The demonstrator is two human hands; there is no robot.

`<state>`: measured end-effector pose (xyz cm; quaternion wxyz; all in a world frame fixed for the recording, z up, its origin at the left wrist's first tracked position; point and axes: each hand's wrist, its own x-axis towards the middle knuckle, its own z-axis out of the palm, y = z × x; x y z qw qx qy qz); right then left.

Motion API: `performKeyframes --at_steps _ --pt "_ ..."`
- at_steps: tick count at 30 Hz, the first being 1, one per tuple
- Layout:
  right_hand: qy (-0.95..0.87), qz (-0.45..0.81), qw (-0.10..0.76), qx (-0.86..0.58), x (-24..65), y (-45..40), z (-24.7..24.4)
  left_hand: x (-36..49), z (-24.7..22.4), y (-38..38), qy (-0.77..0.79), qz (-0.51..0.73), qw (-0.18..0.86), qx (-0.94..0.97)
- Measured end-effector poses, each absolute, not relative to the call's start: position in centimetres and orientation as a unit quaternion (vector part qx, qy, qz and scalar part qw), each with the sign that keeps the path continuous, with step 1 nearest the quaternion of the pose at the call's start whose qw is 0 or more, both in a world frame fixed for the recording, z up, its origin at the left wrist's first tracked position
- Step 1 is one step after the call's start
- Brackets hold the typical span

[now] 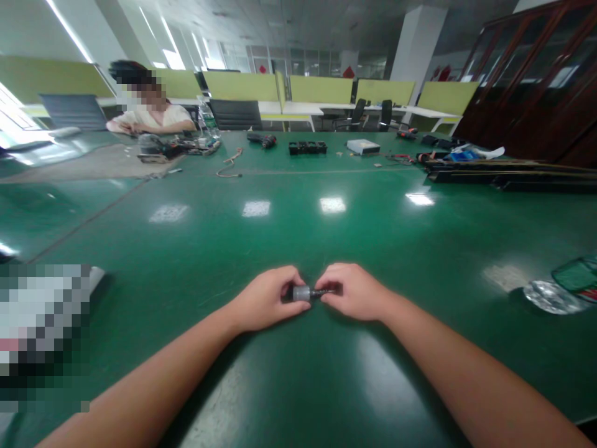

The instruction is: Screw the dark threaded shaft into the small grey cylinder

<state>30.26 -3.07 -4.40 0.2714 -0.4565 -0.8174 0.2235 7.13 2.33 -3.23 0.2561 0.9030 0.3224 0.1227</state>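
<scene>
Close to the middle of the green tabletop, both hands meet at a small grey cylinder (301,293) with a thin dark rod (323,292) out of its right end. My left hand (268,300) is closed around the cylinder, its thumb along the near side. The thumb and fingers of my right hand (353,291) pinch the rod, which looks ridged or twisted like a drill bit. The rod lies roughly level, in line with the cylinder. The right fingers partly hide its far end, and the left hand covers the cylinder's left end.
A clear plastic bottle (559,294) lies at the right. At the left edge is a blurred-out box-like object (44,317). Across the green table (298,218) are a power drill (262,140), a black block (308,147), a silver box (362,146) and a seated person (153,115).
</scene>
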Motion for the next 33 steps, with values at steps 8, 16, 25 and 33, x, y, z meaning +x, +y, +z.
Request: performKeyframes --at_steps 8,16,25,33 --pt "-0.818 0.223 0.265 -0.460 30.30 -3.17 -4.26 7.08 -3.26 2.28 0.326 0.112 0.240 0.908" --pt "-0.816 0.219 0.264 -0.466 30.22 -3.03 -4.57 7.04 -3.24 2.22 0.326 0.110 0.243 0.907" --pt "-0.817 0.205 0.262 -0.470 30.32 -3.24 -4.29 7.03 -3.30 2.23 0.324 0.117 0.241 0.907" --pt "-0.816 0.209 0.263 -0.471 30.44 -3.17 -4.39 7.01 -3.26 2.22 0.322 0.114 0.243 0.908"
